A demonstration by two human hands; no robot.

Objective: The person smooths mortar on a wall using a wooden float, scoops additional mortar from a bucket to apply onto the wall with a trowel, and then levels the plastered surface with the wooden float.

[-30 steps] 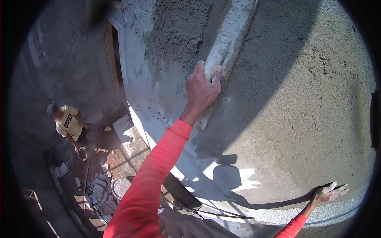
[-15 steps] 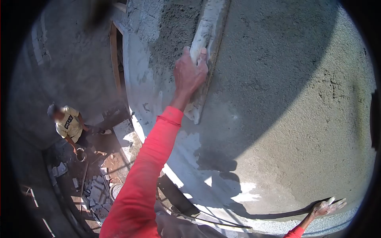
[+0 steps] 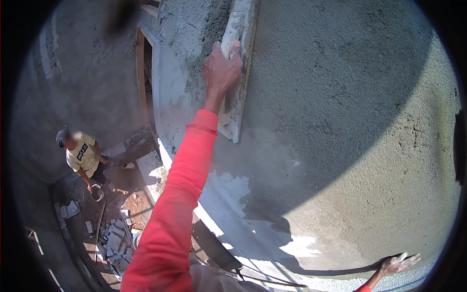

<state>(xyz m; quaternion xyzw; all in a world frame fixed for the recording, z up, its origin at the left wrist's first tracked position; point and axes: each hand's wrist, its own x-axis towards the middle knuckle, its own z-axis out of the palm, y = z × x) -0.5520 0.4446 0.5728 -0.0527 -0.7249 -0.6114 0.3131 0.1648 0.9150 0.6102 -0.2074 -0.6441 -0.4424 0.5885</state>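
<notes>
My left hand (image 3: pixel 222 70), at the end of a red sleeve, is wrapped round the handle of a long, mortar-caked plastering float (image 3: pixel 234 114). The float lies along the wall (image 3: pixel 311 112), its long edge on the grey plaster. To its left is a rougher, darker patch of mortar (image 3: pixel 217 29). At the lower right, my right hand (image 3: pixel 396 265) has its fingers stretched out beside the plastered surface, holding nothing; whether its palm presses on the wall I cannot tell.
Below on the left, a person (image 3: pixel 82 155) in a yellow shirt holds a bucket (image 3: pixel 97 192). Broken blocks (image 3: pixel 116 238) lie heaped on the ground nearby. A wooden-framed opening (image 3: pixel 142 73) breaks the wall at upper left. A shadow edge crosses the plaster.
My left hand and the float have shifted up and slightly left in view. My right hand sits slightly lower in view, its fingers still outstretched.
</notes>
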